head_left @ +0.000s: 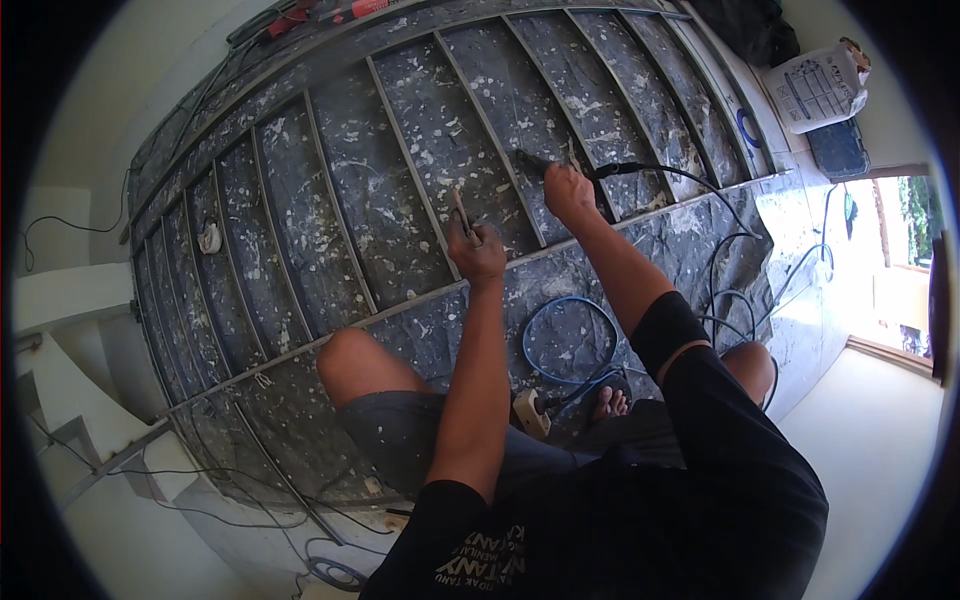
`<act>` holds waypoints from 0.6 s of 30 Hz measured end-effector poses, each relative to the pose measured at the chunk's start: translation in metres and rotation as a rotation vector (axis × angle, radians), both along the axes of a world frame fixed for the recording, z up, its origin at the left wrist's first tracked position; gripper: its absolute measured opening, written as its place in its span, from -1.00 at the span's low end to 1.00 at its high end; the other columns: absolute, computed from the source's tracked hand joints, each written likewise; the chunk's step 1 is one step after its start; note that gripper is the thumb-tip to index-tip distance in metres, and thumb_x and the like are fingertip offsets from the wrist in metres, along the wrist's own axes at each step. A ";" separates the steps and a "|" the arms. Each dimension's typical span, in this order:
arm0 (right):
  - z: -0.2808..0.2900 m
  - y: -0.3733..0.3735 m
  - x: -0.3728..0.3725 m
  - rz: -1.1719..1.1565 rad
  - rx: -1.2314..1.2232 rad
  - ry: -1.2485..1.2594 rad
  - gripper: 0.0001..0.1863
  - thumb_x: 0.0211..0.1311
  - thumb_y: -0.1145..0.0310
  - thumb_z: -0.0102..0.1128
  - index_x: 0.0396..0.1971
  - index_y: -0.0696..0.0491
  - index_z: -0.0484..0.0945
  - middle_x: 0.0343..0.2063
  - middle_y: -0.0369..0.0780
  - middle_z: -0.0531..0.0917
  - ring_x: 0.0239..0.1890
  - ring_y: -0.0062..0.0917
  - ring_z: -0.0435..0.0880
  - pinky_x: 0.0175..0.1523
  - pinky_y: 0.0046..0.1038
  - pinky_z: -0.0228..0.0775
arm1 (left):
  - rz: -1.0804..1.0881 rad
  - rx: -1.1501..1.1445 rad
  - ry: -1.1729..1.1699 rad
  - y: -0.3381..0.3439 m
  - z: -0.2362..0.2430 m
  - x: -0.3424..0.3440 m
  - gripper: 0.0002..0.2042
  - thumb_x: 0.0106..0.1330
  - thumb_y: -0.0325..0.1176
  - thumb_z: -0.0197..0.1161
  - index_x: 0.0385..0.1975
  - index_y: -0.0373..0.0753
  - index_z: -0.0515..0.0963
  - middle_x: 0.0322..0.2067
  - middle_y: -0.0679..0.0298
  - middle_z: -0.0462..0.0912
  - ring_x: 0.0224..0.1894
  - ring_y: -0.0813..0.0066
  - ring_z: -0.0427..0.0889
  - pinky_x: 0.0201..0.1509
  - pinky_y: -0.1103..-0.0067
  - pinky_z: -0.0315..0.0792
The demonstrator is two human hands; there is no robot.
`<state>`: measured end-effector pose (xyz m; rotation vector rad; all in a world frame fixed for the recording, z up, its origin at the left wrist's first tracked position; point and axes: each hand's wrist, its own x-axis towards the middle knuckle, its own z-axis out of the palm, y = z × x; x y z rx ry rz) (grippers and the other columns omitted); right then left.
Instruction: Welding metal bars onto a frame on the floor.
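Note:
A metal frame (436, 140) with many parallel rungs lies on a paint-spattered grey floor covering (350, 170). My right hand (570, 192) is closed around a dark welding holder (530, 160), above the rungs right of centre; a thick black cable (700, 180) with a connector runs from it toward the right. My left hand (477, 250) is closed on a thin pale tool (458, 205) with a dark part, over a neighbouring rung; its exact kind is unclear. My fingers hide much of both tools.
Coiled blue hose (570, 300), a power socket block (532, 412) beside my bare foot, loose cables (240, 470) and a steel bar (280, 470) lie nearby. A white sack (815, 85) and blue-grey box (838, 148) stand upper right. An opening (895, 270) is at far right.

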<state>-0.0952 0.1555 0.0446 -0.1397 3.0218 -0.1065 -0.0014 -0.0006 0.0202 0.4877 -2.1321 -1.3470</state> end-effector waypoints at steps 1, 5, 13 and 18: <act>-0.006 0.001 0.002 -0.052 -0.037 -0.020 -0.76 0.26 0.37 -0.10 -0.23 0.14 0.52 -0.32 0.00 0.65 -0.24 -0.13 0.66 -0.16 -0.24 0.53 | 0.001 -0.015 0.034 0.000 0.001 -0.001 -0.69 0.07 -0.51 -0.07 -0.18 -0.46 0.45 -0.44 -0.14 0.53 -0.40 -0.13 0.53 -0.31 0.30 0.42; -0.021 0.012 0.011 -0.112 -0.070 -0.116 -0.73 0.29 0.32 -0.16 -0.20 0.12 0.51 -0.32 0.00 0.64 -0.23 -0.11 0.65 -0.14 -0.18 0.50 | 0.021 -0.027 0.032 0.001 0.004 0.001 -0.69 0.08 -0.52 -0.07 -0.17 -0.46 0.44 -0.40 -0.15 0.54 -0.35 -0.13 0.55 -0.27 0.28 0.42; -0.004 0.015 0.027 -0.136 -0.239 0.062 -0.76 0.18 0.40 -0.04 -0.16 0.12 0.42 -0.27 0.01 0.59 -0.21 -0.07 0.62 -0.14 -0.15 0.48 | 0.040 -0.075 0.057 0.002 0.004 -0.001 -0.67 0.09 -0.51 -0.06 -0.15 -0.51 0.45 -0.31 -0.17 0.56 -0.28 -0.16 0.56 -0.19 0.25 0.42; 0.058 0.047 0.072 -0.088 -0.503 0.249 -0.62 0.03 0.42 0.18 -0.11 0.14 0.37 -0.25 0.04 0.56 -0.20 0.00 0.56 -0.17 -0.09 0.43 | -0.030 0.026 -0.028 0.002 0.003 0.003 -0.65 0.11 -0.50 -0.07 -0.12 -0.56 0.43 -0.25 -0.22 0.54 -0.24 -0.16 0.55 -0.16 0.28 0.43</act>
